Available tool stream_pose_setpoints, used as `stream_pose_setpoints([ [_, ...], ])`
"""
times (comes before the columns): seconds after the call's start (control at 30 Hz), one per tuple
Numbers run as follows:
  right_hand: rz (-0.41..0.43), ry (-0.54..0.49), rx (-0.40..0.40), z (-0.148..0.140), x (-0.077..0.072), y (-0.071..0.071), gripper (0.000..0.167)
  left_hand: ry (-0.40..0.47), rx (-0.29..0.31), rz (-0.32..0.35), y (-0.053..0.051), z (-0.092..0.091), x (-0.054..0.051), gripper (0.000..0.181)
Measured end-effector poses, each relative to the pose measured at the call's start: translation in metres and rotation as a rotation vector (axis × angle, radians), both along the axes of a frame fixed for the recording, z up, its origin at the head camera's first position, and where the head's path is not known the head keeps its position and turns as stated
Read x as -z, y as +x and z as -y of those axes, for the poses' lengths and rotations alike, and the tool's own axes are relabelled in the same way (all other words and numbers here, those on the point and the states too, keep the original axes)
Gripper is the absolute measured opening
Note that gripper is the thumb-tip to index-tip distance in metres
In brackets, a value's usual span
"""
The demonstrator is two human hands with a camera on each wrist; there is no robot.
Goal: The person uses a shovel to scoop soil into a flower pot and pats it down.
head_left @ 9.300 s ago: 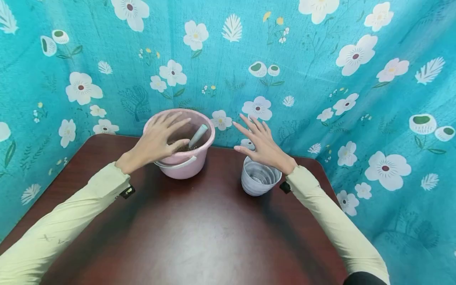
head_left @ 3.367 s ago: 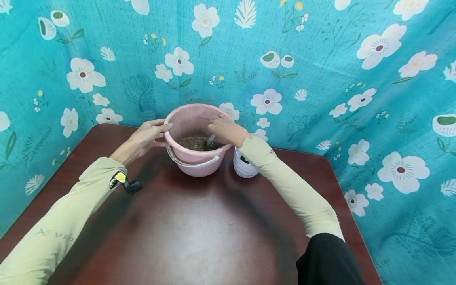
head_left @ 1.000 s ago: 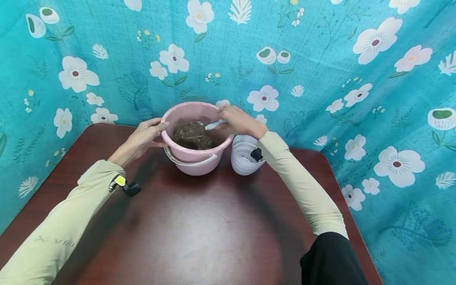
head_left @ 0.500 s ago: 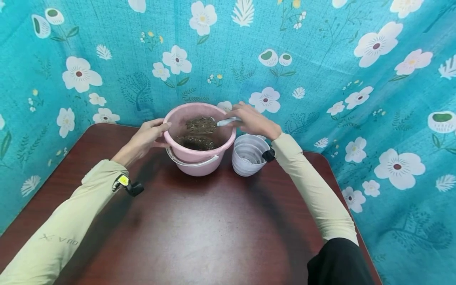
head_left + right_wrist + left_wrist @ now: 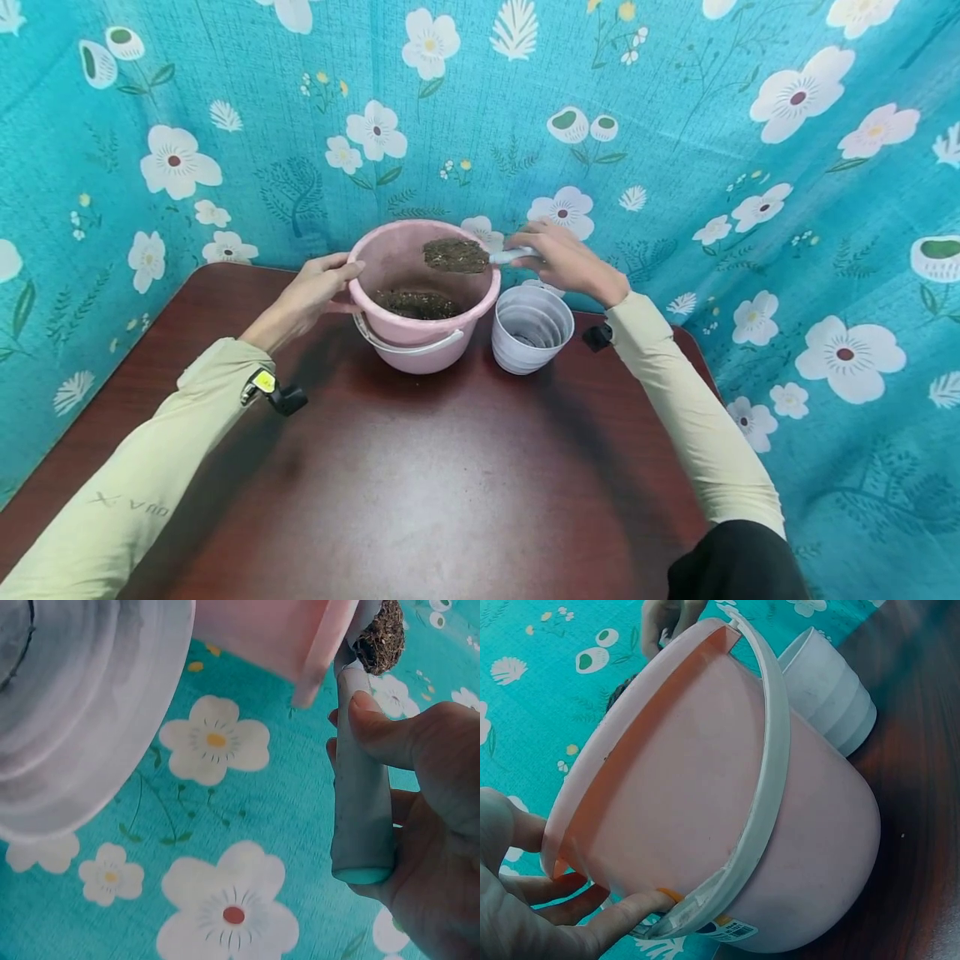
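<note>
A pink bucket holding dark soil stands near the table's back edge. My left hand grips its rim at the left, thumb over the edge; in the left wrist view the fingers of this hand lie against the bucket's outside. My right hand holds the light grey handle of a trowel, its blade heaped with soil above the bucket's right side. In the right wrist view that hand is wrapped round the handle. A whitish ribbed pot stands right of the bucket.
A dark red-brown table lies under both containers. Behind it hangs a turquoise floral curtain, close to the bucket and my right hand. The bucket's white bail handle hangs down at its front.
The right hand has lifted the soil-laden trowel out from deep in the bucket, up and to the right. The left hand still holds the rim.
</note>
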State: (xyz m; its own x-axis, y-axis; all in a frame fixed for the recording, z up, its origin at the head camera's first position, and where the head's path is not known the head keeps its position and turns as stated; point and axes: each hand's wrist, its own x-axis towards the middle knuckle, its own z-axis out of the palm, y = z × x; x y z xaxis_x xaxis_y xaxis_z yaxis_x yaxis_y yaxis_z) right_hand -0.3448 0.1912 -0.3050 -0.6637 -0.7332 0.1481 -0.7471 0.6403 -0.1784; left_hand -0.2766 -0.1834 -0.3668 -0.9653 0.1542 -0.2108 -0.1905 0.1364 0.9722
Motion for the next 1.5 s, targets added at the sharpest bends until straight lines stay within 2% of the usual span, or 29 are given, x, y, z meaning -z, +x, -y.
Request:
stream_pose_setpoints([
  [0.23, -0.031, -0.011, 0.067, -0.03, -0.003, 0.01, 0.026, 0.007, -0.003, 0.002, -0.002, 0.0, 0.001, 0.059],
  [0.47, -0.063, 0.003, 0.126, -0.061, 0.0, 0.027, 0.028, 0.012, -0.009, -0.002, -0.003, -0.001, 0.001, 0.059],
  [0.73, -0.114, -0.013, 0.172, -0.093, 0.013, 0.055, 0.024, 0.014, -0.014, 0.006, 0.0, -0.003, 0.004, 0.059],
  [0.97, -0.154, -0.003, 0.217, -0.11, 0.029, 0.063, 0.023, 0.013, -0.018, -0.001, 0.0, -0.002, 0.002, 0.06],
  [1.1, -0.235, 0.023, 0.223, -0.112, 0.039, 0.062, 0.022, 0.016, -0.011, 0.005, -0.001, 0.0, 0.001, 0.061],
  [1.3, -0.439, 0.092, 0.216, -0.107, 0.054, 0.064, 0.017, 0.016, -0.01, 0.01, -0.001, 0.001, 0.002, 0.062],
  [1.4, -0.543, 0.121, 0.197, -0.103, 0.059, 0.064, 0.012, 0.017, -0.011, 0.006, -0.001, 0.0, 0.002, 0.061],
  [1.5, -0.607, 0.146, 0.194, -0.1, 0.061, 0.064, 0.013, 0.019, -0.009, 0.005, -0.001, 0.001, 0.002, 0.061],
])
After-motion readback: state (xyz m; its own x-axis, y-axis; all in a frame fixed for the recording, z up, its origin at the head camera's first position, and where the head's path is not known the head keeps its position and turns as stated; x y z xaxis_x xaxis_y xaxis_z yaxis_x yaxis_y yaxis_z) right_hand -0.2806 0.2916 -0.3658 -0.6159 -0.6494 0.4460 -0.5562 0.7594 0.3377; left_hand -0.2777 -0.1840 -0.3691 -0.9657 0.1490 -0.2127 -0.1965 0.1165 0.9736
